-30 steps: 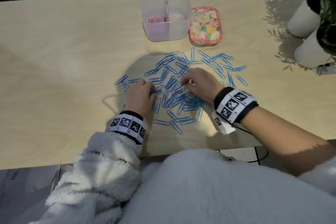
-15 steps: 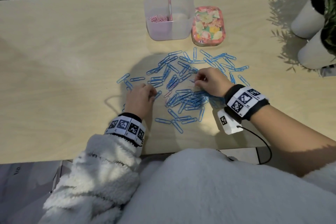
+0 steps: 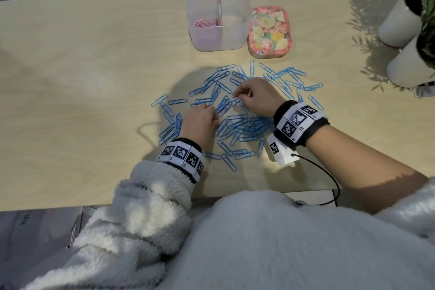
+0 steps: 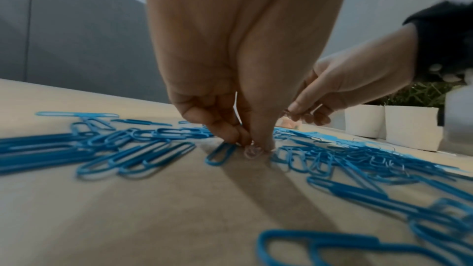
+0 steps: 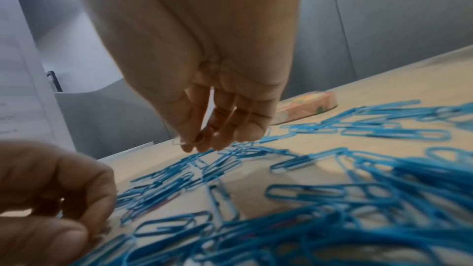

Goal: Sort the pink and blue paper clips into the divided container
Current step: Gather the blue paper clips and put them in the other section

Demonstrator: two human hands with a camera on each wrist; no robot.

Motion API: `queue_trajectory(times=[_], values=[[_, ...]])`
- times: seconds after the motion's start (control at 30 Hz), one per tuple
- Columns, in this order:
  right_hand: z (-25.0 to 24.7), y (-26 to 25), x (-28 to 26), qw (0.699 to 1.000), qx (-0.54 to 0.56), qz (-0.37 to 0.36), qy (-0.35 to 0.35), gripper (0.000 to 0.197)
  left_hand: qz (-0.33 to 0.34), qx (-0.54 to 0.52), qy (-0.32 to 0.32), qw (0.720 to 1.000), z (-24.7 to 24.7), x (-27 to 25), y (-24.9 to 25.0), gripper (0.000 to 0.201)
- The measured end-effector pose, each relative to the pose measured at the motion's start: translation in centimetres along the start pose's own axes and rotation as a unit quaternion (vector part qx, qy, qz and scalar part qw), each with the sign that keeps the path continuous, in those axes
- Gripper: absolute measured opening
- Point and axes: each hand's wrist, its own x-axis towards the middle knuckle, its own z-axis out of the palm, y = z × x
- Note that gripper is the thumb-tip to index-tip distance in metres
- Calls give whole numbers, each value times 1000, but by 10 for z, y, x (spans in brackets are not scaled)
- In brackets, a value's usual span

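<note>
On the table [image 3: 70,77], nearest to the person, the left hand [image 3: 200,122] has its fingertips down among the blue clips [image 3: 244,127] and pinches a small pink clip [image 4: 252,151] that lies on the wood. Just beyond it the right hand [image 3: 256,97] is lifted a little over the pile and holds another pale clip [image 5: 185,140] between thumb and fingers. Farther back stands the container [image 3: 219,37], with pink clips [image 3: 204,22] in its left compartment, and a floral lid [image 3: 270,30] lies beside it on the right.
</note>
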Motion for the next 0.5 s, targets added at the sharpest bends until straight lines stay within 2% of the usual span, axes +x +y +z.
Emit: queue_trajectory(times=[0.07,0.1,0.17,0.2,0.23,0.27,0.3,0.37,0.4,0.43,0.47,0.5], values=[[5,-11,4,996,85,12,-35,22,-1,-19,-1,1000,-2,-1,0,8],[7,-16,6,983,171,45,-43,23,-8,-46,5,999,-3,-2,-1,8],[8,-24,8,915,378,136,-47,25,-34,-120,18,992,-6,-4,-5,12],[9,-26,9,884,437,157,-48,25,-52,-172,20,983,-10,-5,-7,16],[9,-27,9,875,455,160,-46,28,-74,-241,18,967,-13,-6,-9,18],[10,-26,10,890,430,144,-45,31,-103,-319,8,942,-16,-7,-8,19],[11,-26,11,922,367,111,-45,32,-132,-380,0,915,-20,-8,-8,21],[13,-22,13,988,147,5,-56,21,-184,-457,2,870,-24,-5,-10,27],[14,-19,14,996,26,-36,-78,11,-206,-485,2,850,-24,-3,-12,29],[15,-17,14,990,-81,-58,-97,11,-223,-509,-2,832,-25,0,-11,29],[15,-15,14,980,-154,-67,-106,17,-230,-520,-10,822,-25,1,-10,26],[15,-14,13,974,-187,-73,-103,20,-222,-509,-17,831,-25,1,-8,21]])
